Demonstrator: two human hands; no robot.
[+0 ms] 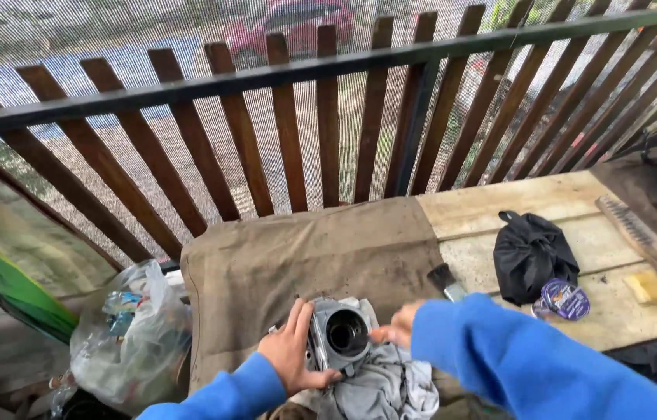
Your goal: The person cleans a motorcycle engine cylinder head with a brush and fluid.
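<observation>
Head view, work in hand: a grey metal housing (338,336) with a round dark bore is being steadied on a grey rag (379,385), directly between both hands at the near edge of the bench.
Left hand (291,350): fingers spread and wrapped against the housing's left flank, thumb under its lower edge; it grips the part.
Right hand (395,327): fingertips rest on the housing's right side; the blue sleeve (531,362) covers most of the hand, so I cannot tell whether it pinches or merely touches.
Handling judgement: the part looks heavy and hard-edged; keeping it seated on the rag with both hands opposed should stop it rolling, and fingers are best kept off the bore rim.
Housing: cast metal, dull grey, boxy body, smooth circular opening.
Rag: soft, crumpled, pale grey, bunched under and in front of the part.
Cover cloth (305,257): coarse brown canvas, stained, spread beyond the hands.
Bench (499,206): bare pale planks, scuffed, to the right of the right hand.
Black bag (531,253): limp, crumpled, right of the right hand, beyond the sleeve.
Round tub (564,299): purple-lidded, just beside the bag.
Yellow sponge (650,288): blocky, far right.
Plastic sack (130,338): clear, stuffed, left of the left hand.
Railing (328,117): dark wooden slats behind mesh.
</observation>
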